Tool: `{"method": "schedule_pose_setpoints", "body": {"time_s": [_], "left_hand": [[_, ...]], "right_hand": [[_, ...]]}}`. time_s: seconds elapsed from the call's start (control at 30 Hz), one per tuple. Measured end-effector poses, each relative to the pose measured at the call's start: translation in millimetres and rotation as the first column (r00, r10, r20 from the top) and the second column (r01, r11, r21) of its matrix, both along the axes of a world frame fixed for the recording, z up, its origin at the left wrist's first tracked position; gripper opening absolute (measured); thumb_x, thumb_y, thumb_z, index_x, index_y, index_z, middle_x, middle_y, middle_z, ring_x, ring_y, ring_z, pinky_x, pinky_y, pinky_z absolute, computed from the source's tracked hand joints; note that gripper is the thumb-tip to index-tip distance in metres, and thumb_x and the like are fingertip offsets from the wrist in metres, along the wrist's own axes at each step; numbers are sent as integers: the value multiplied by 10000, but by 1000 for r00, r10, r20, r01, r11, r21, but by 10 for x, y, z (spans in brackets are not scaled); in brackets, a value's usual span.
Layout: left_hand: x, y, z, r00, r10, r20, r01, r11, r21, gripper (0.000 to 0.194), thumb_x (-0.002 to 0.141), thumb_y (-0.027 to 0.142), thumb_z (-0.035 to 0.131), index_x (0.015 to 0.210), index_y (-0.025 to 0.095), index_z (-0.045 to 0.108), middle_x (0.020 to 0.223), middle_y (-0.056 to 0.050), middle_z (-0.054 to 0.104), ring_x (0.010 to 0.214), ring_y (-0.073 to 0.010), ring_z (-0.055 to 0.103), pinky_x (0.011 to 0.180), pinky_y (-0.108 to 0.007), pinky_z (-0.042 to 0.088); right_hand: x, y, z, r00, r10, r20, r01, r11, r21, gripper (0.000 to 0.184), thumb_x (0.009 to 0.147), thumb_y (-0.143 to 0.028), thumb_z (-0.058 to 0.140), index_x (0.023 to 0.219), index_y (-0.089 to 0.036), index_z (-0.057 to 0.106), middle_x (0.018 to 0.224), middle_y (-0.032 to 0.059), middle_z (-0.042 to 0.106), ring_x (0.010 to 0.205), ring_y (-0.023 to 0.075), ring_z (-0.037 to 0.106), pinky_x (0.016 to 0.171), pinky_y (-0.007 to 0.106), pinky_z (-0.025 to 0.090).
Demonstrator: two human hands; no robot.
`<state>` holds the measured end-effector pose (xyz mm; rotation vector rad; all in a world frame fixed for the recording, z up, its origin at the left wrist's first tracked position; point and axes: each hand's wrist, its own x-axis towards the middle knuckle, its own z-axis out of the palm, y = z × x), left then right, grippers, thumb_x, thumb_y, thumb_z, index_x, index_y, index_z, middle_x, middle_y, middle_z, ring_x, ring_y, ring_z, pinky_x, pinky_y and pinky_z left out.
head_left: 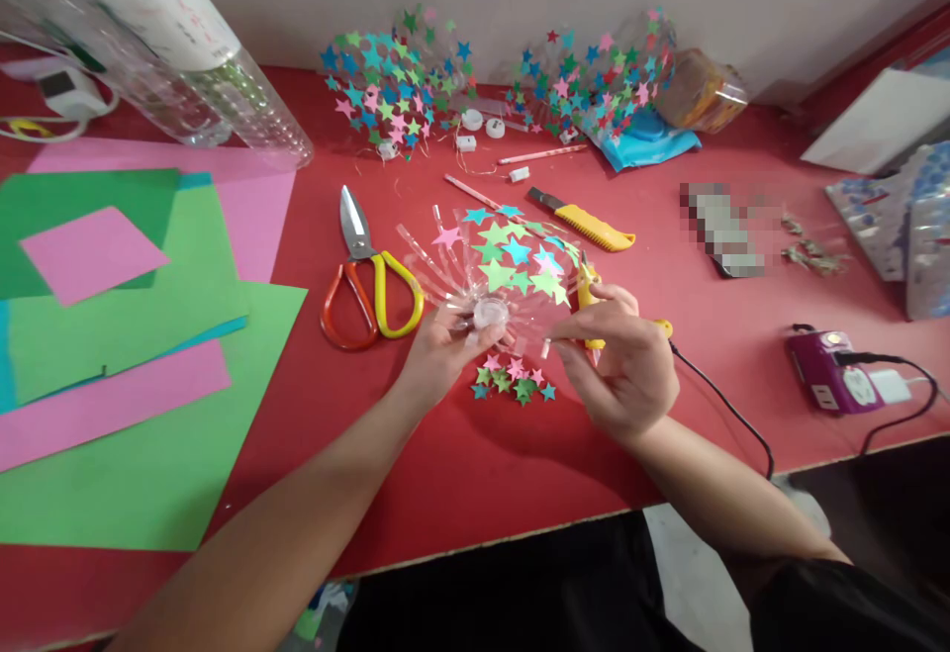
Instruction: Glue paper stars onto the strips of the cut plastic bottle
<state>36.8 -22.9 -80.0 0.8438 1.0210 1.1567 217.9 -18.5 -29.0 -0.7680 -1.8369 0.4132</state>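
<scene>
My left hand [449,350] is closed around the neck of a cut clear plastic bottle [490,313], whose strips fan outward. Green, blue and pink paper stars [512,251] sit on many of the strips. The thumb and forefinger of my right hand [623,360] pinch the end of one clear strip [547,345] on the bottle's right side. Just below the bottle lies a small pile of loose paper stars [516,380]. Partly hidden behind my right hand is a yellow glue gun [590,301], its cord trailing right.
Left of the bottle lie scissors [363,276]; beyond it, a yellow utility knife [594,227]. Two star-covered plastic pieces [386,88] stand along the wall. Coloured paper sheets [252,335] and plastic bottles [200,58] occupy the left. A purple power adapter [823,370] sits right.
</scene>
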Motion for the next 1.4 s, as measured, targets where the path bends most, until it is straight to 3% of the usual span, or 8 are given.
{"method": "schedule_pose_setpoints", "body": {"time_s": [0.33,0.53,0.83,1.03,1.2,1.4], "left_hand": [[-14,9,80,996,-39,-74,39,999,-2,364,676,305,781,988,163,660,788,-47,716,695,-188,683,655,-310,551],[-9,3,23,999,-18,-27,18,999,30,286,730,312,741,957,168,642,774,-36,704,623,-153,652,624,-304,548],[-34,-1,-49,1000,-12,-21,14,998,53,275,750,289,738,981,177,640,763,-23,699,662,-154,658,649,-295,542],[-27,12,-38,1000,17,18,-18,999,36,300,706,303,769,942,170,641,743,-19,695,624,-149,639,629,-297,528],[-12,24,-8,999,29,34,-30,999,25,295,681,301,780,902,162,644,734,-15,686,612,-136,627,621,-282,515],[-19,34,-21,999,34,36,-35,999,25,355,661,318,795,941,164,642,759,-24,703,628,-149,639,639,-290,515]], "right_hand": [[6,3,87,996,-30,85,24,997,72,288,789,-55,582,965,-283,576,784,-43,663,671,129,628,943,463,483],[48,29,52,968,-233,89,207,949,237,206,779,-153,683,915,-301,637,773,-19,573,715,148,557,757,379,477],[59,26,103,969,-191,155,153,962,226,185,797,-110,641,900,-262,623,772,-15,597,697,150,540,721,373,428],[37,66,57,972,-172,159,138,969,204,292,794,-187,657,1058,-283,578,825,-12,629,736,164,585,745,369,429],[43,49,36,964,-174,200,124,963,240,212,773,-153,620,925,-283,549,804,-24,619,709,154,578,795,384,434],[25,52,23,949,-157,275,100,972,211,197,756,-196,626,932,-262,569,842,11,599,768,183,557,814,422,425]]}}
